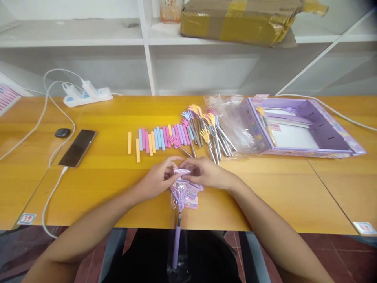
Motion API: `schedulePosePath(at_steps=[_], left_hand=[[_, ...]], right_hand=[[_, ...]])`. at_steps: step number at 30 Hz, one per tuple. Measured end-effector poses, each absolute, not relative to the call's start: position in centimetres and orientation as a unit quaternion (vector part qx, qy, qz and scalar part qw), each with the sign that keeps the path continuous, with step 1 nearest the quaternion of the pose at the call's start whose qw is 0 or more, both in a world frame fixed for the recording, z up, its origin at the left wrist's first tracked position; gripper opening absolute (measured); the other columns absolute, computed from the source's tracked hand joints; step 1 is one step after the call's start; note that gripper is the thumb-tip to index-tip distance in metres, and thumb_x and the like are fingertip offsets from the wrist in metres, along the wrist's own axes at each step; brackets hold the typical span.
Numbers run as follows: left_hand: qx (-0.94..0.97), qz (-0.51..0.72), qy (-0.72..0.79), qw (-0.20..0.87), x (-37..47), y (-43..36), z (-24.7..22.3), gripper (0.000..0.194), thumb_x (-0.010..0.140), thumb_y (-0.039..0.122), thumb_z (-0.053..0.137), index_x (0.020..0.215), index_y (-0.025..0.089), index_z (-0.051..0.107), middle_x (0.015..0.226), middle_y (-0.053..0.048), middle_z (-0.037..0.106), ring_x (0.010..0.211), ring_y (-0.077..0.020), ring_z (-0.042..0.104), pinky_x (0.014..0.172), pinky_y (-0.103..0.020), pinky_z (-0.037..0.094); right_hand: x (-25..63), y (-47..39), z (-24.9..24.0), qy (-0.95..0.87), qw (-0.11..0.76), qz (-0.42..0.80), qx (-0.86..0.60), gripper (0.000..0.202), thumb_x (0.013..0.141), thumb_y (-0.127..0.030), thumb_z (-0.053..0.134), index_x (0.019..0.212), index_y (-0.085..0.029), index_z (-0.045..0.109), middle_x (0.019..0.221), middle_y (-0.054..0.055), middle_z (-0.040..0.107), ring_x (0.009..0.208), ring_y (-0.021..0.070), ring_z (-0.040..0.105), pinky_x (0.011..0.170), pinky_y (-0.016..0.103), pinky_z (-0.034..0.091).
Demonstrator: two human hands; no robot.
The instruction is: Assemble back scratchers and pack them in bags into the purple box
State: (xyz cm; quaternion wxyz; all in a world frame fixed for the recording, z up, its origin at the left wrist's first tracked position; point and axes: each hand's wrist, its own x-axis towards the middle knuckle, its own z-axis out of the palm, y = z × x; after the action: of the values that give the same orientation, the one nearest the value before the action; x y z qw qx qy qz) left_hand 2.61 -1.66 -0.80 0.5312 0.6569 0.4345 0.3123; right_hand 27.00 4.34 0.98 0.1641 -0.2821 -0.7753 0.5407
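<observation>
A purple back scratcher (177,220) lies in a clear plastic sleeve with a printed card, its handle hanging over the table's near edge. My left hand (159,179) and my right hand (203,172) both pinch the top of that sleeve. Just beyond my hands lies a row of several coloured handle grips (159,138) in yellow, pink, blue and purple. To their right is a heap of several metal back scratchers (210,133) with coloured claw heads.
A purple open box (321,127) with a scratcher inside stands at the right, with loose clear bags (232,118) beside it. A phone (78,147) on a cable, a small dark case (62,133) and a power strip (87,95) lie left. White shelves behind carry a taped carton (238,19).
</observation>
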Motion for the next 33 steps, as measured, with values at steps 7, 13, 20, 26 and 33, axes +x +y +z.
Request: schedulePosePath(at_steps=[7, 13, 20, 26, 33], left_hand=[[0.596, 0.219, 0.401, 0.66, 2.3, -1.7, -0.8, 0.099, 0.077, 0.031, 0.095, 0.159, 0.023, 0.041, 0.119, -0.016, 0.074, 0.09, -0.0254, 0.077, 0.07, -0.034, 0.062], [0.505, 0.367, 0.403, 0.669, 2.3, -0.8, 0.3, 0.095, 0.074, 0.024, 0.097, 0.154, 0.023, 0.045, 0.132, -0.017, 0.072, 0.105, -0.0276, 0.077, 0.082, -0.036, 0.064], [0.388, 0.57, 0.444, 0.572, 1.7, 0.5, 1.7, 0.077, 0.075, 0.038, 0.097, 0.137, 0.02, 0.056, 0.098, -0.002, 0.074, 0.079, -0.0158, 0.072, 0.067, -0.026, 0.059], [0.386, 0.556, 0.382, 0.63, 1.3, 0.5, 1.7, 0.073, 0.093, 0.058, 0.076, 0.146, 0.017, 0.048, 0.094, -0.009, 0.08, 0.074, -0.023, 0.077, 0.071, -0.036, 0.061], [0.397, 0.535, 0.386, 0.638, 1.5, 0.3, 1.2, 0.062, 0.096, 0.05, 0.071, 0.143, 0.016, 0.05, 0.091, -0.008, 0.079, 0.071, -0.0217, 0.075, 0.068, -0.035, 0.059]], right_hand=[[26.9, 4.3, 0.4, -0.734, 0.21, 0.579, -0.288, 0.035, 0.096, -0.039, 0.077, 0.124, -0.02, 0.067, 0.092, 0.002, 0.072, 0.073, 0.014, 0.066, 0.064, 0.027, 0.055], [26.9, 4.2, 0.8, -0.64, 0.184, 0.714, -0.217, 0.048, 0.096, -0.042, 0.08, 0.132, -0.02, 0.056, 0.095, 0.001, 0.071, 0.067, 0.0107, 0.063, 0.058, 0.023, 0.052], [26.4, 3.9, 1.6, -0.702, 0.122, 0.672, -0.204, 0.041, 0.091, -0.049, 0.084, 0.112, -0.017, 0.072, 0.098, 0.002, 0.073, 0.085, 0.0159, 0.068, 0.078, 0.03, 0.057], [31.2, 6.4, 6.7, -0.768, 0.293, 0.443, -0.356, 0.032, 0.1, -0.048, 0.071, 0.115, -0.02, 0.074, 0.095, 0.005, 0.076, 0.09, 0.0217, 0.07, 0.091, 0.039, 0.056], [43.1, 13.9, 8.6, -0.624, 0.374, -0.082, -0.681, 0.034, 0.096, -0.021, 0.063, 0.129, -0.014, 0.068, 0.127, 0.024, 0.066, 0.097, 0.0245, 0.061, 0.091, 0.04, 0.043]])
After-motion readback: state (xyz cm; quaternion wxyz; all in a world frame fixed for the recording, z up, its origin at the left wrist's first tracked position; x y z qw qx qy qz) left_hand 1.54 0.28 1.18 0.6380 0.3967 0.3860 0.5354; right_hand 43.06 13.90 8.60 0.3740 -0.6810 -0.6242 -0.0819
